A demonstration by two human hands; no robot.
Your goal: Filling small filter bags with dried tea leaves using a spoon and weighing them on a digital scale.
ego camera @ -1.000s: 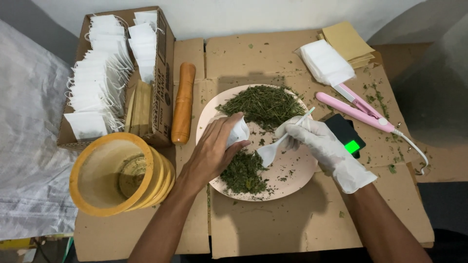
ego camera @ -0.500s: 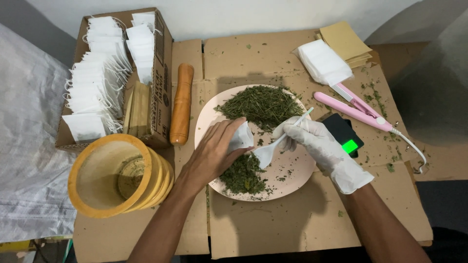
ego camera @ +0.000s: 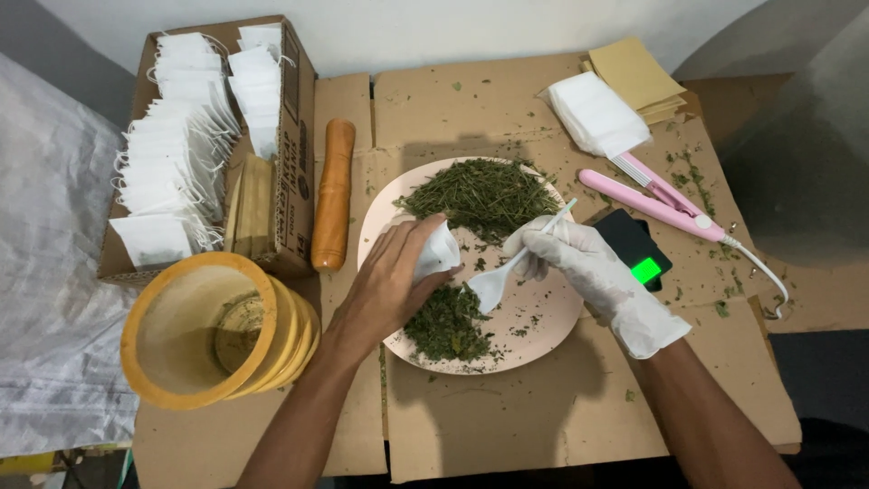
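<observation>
At the far left a cardboard box (ego camera: 299, 109) holds rows of white paper sachets (ego camera: 172, 136), and a round yellow container (ego camera: 213, 330) lies tipped on its side in front of it. Just right of the box lies an orange wooden roller (ego camera: 332, 195). The left hand (ego camera: 391, 285), bare, has its grip closed around 1 small white sachet (ego camera: 434, 252), held over the left part of the pink plate (ego camera: 543, 317). The plate carries 2 heaps of dried green herb (ego camera: 480, 195), 1 at the far rim and 1 near the front. The right hand (ego camera: 579, 258), in a white glove, pinches a white plastic spoon (ego camera: 498, 282), its bowl low over the plate beside the sachet. Further right on the cardboard-covered surface (ego camera: 507, 417) sit a black scale (ego camera: 638, 249), a pink sealer (ego camera: 656, 204) and stacked white and tan sachets (ego camera: 597, 113).
</observation>
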